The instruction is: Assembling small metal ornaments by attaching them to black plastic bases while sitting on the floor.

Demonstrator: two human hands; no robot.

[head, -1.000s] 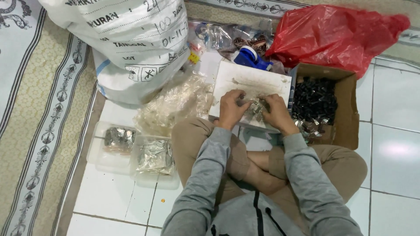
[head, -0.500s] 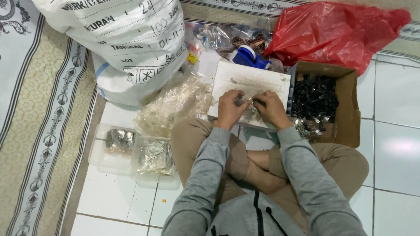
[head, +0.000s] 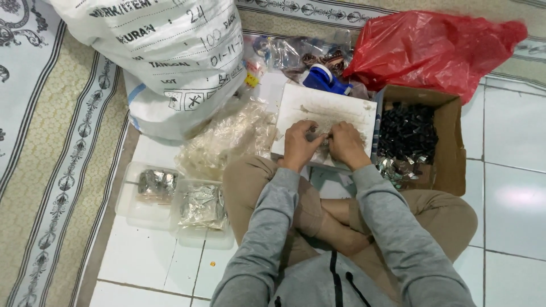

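Comparing with a second ago: right hand [head: 347, 145] drawn in closer to left hand [head: 298, 146], both now knuckle to knuckle over the middle of the white board [head: 327, 108]. Shiny scrap seen between them earlier no longer visible. Judged to mean close fingertip work under way on the board, not reaching for stock. Nothing else shifted.

Board resting on the knees, its right edge against the cardboard box [head: 449, 142] of small dark pieces [head: 406, 131].

Grip: fingers of both hands curled inward and meeting; cannot tell whether closed on anything, contact point masked by the knuckles.

Contents of two clear tubs [head: 170, 219] on the tiled floor [head: 142, 267] only a silvery blur. White sack [head: 165, 57] and red bag [head: 432, 48] cut off at top.
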